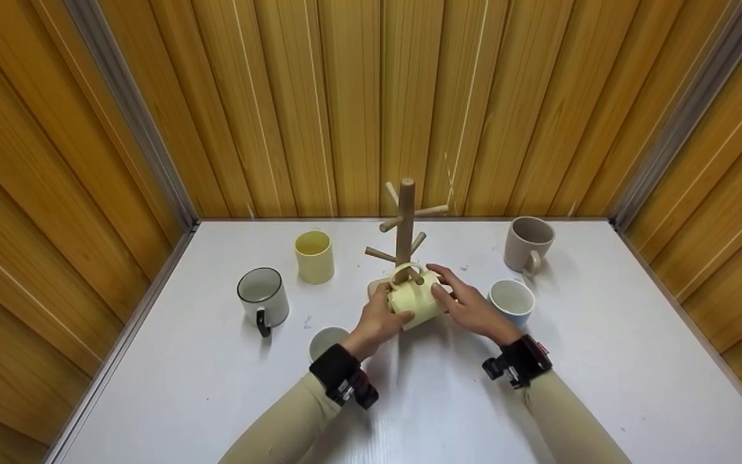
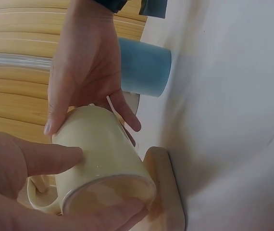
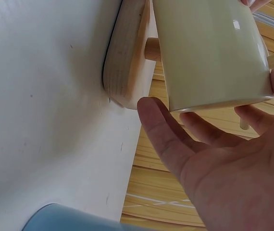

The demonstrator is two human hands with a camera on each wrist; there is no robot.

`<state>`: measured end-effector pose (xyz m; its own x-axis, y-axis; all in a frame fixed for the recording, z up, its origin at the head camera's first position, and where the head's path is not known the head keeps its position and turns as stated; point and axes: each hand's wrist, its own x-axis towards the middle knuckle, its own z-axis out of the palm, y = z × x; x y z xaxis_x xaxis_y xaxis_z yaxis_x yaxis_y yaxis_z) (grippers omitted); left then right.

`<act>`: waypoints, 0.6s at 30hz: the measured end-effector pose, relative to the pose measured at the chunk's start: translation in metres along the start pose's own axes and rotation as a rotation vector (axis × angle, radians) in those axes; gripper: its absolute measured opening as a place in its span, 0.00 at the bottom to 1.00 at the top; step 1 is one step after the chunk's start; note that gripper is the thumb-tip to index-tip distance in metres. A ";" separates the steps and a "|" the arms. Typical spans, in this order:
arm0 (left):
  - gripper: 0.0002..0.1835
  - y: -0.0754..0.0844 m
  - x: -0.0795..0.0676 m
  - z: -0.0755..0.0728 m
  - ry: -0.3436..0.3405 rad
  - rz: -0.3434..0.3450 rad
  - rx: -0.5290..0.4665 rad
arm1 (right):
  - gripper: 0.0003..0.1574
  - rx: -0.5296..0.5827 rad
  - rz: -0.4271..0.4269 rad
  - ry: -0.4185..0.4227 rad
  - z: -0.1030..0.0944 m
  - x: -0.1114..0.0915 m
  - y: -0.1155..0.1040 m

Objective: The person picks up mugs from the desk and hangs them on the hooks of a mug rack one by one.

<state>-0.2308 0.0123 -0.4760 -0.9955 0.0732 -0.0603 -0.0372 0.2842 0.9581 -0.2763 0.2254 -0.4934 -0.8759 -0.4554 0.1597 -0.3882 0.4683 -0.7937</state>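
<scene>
A pale yellow mug is tilted on its side between both hands, in front of a wooden mug tree. In the head view its handle loops around a low peg, whose end shows through. My left hand grips the mug's open end, with the thumb on the outer wall and fingers at the mouth. At the other end, my right hand holds the mug near its base; its fingertips touch the bottom edge in the right wrist view. The wooden base of the tree lies just below the mug.
On the left of the white table stand a yellow mug, a white mug with a black handle and a pale cup beside my left wrist. Rightward are a blue cup and a taupe mug. Bare pegs stick out higher up.
</scene>
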 end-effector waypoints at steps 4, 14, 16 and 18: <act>0.35 -0.001 0.000 -0.001 0.000 -0.008 -0.022 | 0.33 -0.027 -0.016 0.005 0.000 0.000 0.000; 0.38 0.008 -0.005 -0.008 0.024 -0.027 -0.001 | 0.32 -0.083 -0.020 0.028 -0.001 -0.001 -0.003; 0.39 0.013 -0.006 -0.010 0.035 -0.031 0.013 | 0.32 -0.091 -0.030 0.038 -0.001 0.000 -0.005; 0.41 0.017 -0.006 -0.012 0.046 -0.025 0.022 | 0.31 -0.096 -0.043 0.055 -0.001 0.001 -0.008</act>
<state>-0.2269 0.0050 -0.4558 -0.9973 0.0218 -0.0702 -0.0602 0.3064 0.9500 -0.2744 0.2225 -0.4865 -0.8711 -0.4359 0.2262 -0.4491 0.5206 -0.7262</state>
